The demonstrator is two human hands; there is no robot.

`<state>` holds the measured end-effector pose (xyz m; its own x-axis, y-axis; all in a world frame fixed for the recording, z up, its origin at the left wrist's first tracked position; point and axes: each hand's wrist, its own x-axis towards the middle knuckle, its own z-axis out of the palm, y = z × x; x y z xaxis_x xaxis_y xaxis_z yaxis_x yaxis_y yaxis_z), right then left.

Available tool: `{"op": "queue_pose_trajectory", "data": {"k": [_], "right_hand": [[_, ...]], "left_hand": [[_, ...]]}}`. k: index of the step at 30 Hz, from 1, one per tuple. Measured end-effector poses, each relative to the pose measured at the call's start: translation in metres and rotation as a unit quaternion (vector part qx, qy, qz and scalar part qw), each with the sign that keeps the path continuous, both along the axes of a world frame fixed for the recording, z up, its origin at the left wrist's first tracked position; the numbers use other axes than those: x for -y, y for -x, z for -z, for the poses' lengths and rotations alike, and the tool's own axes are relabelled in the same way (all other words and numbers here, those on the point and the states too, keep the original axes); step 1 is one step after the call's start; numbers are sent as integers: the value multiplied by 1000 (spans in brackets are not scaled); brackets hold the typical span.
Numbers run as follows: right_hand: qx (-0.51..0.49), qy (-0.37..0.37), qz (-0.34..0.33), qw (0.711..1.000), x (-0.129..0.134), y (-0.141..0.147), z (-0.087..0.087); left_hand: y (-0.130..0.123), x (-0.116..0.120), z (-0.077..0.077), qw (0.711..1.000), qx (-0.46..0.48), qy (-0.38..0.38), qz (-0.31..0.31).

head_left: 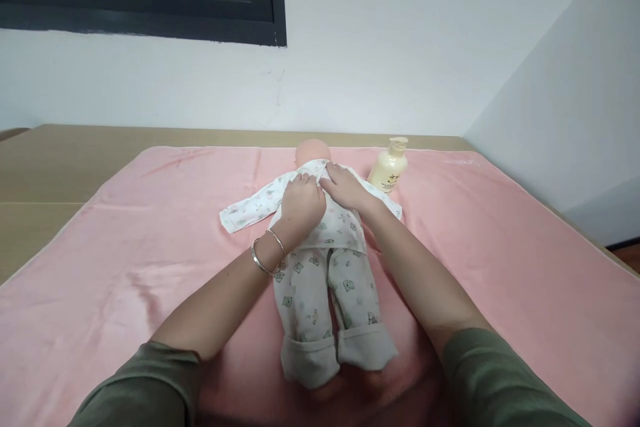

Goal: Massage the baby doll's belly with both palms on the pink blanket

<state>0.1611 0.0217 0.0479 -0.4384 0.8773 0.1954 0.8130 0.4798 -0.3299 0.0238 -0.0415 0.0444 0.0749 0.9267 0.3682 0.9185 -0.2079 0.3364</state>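
A baby doll (313, 149) lies on its back or front, I cannot tell which, its head away from me. It wears a white printed top (340, 227) and printed trousers (306, 303) with turned-up cuffs. On the upper part of the top, my left hand (303, 205) is closed, its curled fingers gathering cloth near the neckline; its fingertips are partly hidden. Just to its right, my right hand (346, 187) rests on the top with fingers stretched out flat. Both sleeves lie spread outward.
A pale yellow pump bottle (389, 167) stands by the doll's right-hand sleeve in view. Underneath is a pink cloth (150, 247) over a wooden table (45, 173). Behind rises a white wall (375, 47) with a dark-framed window (265, 20); another wall borders the right.
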Motion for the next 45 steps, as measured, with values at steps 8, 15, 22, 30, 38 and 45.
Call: {"op": "queue_pose_trajectory", "data": {"k": [8,15,22,30,38,45], "right_hand": [[115,-36,14,993,34,16,-16],[56,7,-5,998,24,8,-14],[-35,44,11,998,-9,-11,5],[29,-14,3,999,12,6,-7],[64,-41,55,996,45,40,2],[-10,8,72,997,26,25,-3]], "left_hand": [[22,-27,6,997,65,45,-9],[24,-27,6,999,32,23,3],[1,-3,-2,999,-29,0,33],[16,-21,-2,998,31,45,18],[30,-41,17,996,92,10,12],[27,-40,25,996,91,-11,10]]}}
